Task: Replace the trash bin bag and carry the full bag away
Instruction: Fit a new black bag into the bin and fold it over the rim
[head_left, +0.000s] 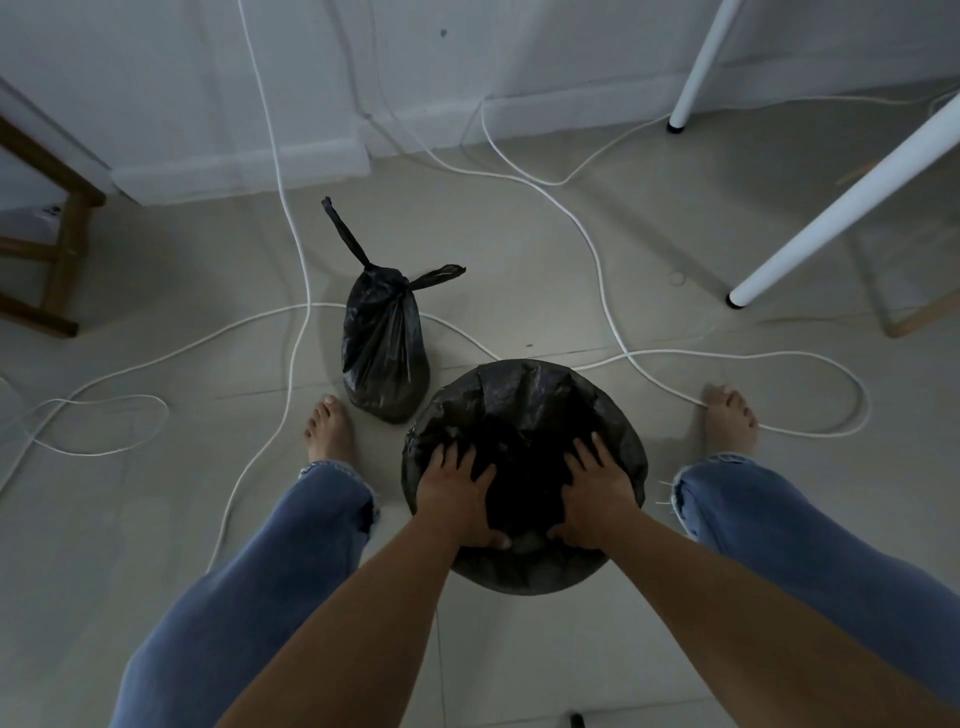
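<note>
Step in hand: seating the fresh liner (524, 400) in the trash bin (632, 447). The bin stands on the floor between my feet, and the black liner is draped over its rim all round, so the bin's own wall is almost wholly covered. My left hand (457, 499) and my right hand (597, 493) lie side by side on the near part of the liner. Both are flat with fingers spread, pressing the film down into the opening and gripping nothing. The liner's interior is dark; I cannot tell whether the film reaches the bottom, and no contents show in it. The full bag (387, 343) stands upright on the floor just beside the bin, on its far left side, near my left foot (330, 426). It is knotted shut at the neck with two tails sticking out. It bulges at the base, and the opaque film hides its contents. In my judgement the replacement is nearly complete and the carry-away has not begun. The next move calls for lifting both hands clear, then taking the full bag by the knot. A white cable (608, 291) loops across the floor around both feet, a tripping risk when stepping off.
</note>
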